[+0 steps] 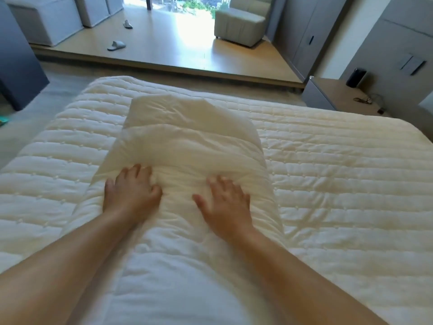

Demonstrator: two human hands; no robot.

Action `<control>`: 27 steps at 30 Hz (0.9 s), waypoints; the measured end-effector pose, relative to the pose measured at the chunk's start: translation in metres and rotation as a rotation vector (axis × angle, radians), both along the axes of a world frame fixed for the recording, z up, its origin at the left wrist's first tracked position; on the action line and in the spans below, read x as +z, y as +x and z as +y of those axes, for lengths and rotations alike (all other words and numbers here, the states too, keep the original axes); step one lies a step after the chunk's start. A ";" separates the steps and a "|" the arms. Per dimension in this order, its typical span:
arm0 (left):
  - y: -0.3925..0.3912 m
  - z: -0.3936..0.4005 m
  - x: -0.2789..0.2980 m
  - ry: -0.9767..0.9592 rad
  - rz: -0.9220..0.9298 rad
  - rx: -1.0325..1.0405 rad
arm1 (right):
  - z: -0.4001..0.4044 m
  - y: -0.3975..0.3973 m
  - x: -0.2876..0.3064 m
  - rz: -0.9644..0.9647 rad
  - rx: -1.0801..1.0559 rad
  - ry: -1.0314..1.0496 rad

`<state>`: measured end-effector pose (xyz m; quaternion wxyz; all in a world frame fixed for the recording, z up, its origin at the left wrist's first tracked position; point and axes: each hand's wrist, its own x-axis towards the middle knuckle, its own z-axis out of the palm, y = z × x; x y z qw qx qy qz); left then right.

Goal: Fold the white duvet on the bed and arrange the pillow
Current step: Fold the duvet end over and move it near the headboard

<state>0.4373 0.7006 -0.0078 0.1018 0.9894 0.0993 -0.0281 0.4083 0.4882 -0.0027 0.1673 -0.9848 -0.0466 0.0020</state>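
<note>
the white duvet (187,165) already lies as a long, narrow folded strip running down the middle of the bed (339,184), so the folding looks well advanced, though probably a further fold or two is left. the left hand (131,191) and right hand (226,202) both rest flat on top of it, fingers spread and grasping nothing, as if pressing it smooth. no pillow is in view (it may be behind the camera), so arranging it seems not yet done. the bed shows only a bare quilted mattress cover. beyond it are a raised wooden floor with a slipper (116,45), a pale armchair (241,22) by a bright window, and a grey bedside table (332,95).
</note>
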 end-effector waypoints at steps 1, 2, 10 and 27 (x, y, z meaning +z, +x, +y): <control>0.011 -0.006 0.023 -0.060 -0.096 0.044 | -0.006 0.017 0.018 -0.114 -0.060 0.038; 0.028 -0.013 0.046 -0.089 -0.217 0.047 | -0.012 0.040 0.033 -0.188 -0.118 0.060; 0.142 -0.017 0.008 0.099 -0.022 -0.130 | -0.014 0.170 -0.013 0.136 -0.205 -0.104; 0.166 -0.006 -0.093 0.000 -0.125 -0.129 | 0.006 0.182 -0.118 0.027 -0.209 -0.253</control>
